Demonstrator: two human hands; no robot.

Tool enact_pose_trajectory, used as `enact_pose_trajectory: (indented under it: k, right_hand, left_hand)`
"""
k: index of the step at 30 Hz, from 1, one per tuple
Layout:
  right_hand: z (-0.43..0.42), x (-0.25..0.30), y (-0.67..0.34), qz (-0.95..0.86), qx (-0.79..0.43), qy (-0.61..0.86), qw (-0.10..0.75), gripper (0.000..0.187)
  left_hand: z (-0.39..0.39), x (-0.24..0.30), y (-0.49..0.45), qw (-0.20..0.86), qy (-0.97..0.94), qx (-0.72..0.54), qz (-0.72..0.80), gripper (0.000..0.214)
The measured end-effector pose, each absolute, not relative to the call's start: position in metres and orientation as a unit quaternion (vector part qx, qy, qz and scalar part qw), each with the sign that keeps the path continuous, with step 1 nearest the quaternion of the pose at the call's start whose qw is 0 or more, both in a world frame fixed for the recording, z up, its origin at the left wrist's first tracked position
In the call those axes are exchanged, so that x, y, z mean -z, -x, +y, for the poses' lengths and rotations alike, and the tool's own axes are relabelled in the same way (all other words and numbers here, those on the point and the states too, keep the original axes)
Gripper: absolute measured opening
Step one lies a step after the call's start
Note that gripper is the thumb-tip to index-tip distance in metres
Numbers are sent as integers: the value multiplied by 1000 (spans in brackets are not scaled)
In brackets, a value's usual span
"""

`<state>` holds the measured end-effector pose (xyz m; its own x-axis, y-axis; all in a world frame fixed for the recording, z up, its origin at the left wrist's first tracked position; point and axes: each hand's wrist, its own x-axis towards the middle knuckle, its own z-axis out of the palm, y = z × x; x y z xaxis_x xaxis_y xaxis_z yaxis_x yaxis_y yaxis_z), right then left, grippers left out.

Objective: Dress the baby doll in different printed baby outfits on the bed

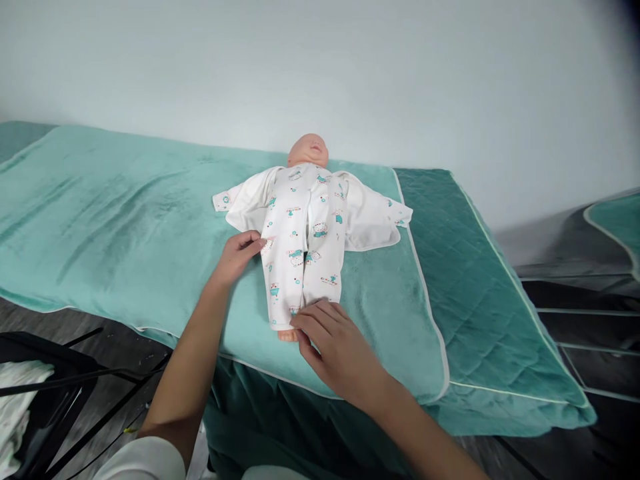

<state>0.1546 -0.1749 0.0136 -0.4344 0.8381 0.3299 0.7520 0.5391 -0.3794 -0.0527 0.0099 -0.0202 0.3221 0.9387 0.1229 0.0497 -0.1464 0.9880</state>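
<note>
The dressed doll (300,233) lies with one leg's end under the right hand (323,333) and its side beside the left hand (243,250), lengthwise from near feet to far head, right fingers bent together touching its trousers (283,287), left thumb close to forefinger, whether either hand pinches I cannot tell.

Person's bare right hand (334,343) kinda blocks one cuff of the white cartoon-print cloth baby pants (325,267); crumpled white cloth (17,413) gets chopped off at left.
</note>
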Motion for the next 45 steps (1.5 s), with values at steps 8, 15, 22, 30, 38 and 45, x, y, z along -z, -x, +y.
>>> enact_pose_trajectory:
  k: [8,15,22,30,38,45]
  right_hand:
    - [-174,-9,-151,-841,-9,510,182,13]
    - [-179,-14,-151,-834,-109,455,293,12]
    - [-180,-15,-178,-803,-115,499,304,21]
    - [-183,-1,-185,-818,11,547,178,27]
    - [-196,-18,-184,-822,-87,461,321,17]
    - [-197,-22,-189,-838,-55,480,252,27]
  left_hand:
    - [8,18,51,508,-638,-415,404,40]
    - [8,18,52,499,-637,-426,404,40]
    - [12,25,51,465,-665,-416,410,38]
    - [10,26,42,333,-706,-415,467,24]
    - [12,29,45,347,-691,-417,478,28]
    - [11,28,44,352,-689,-416,478,27]
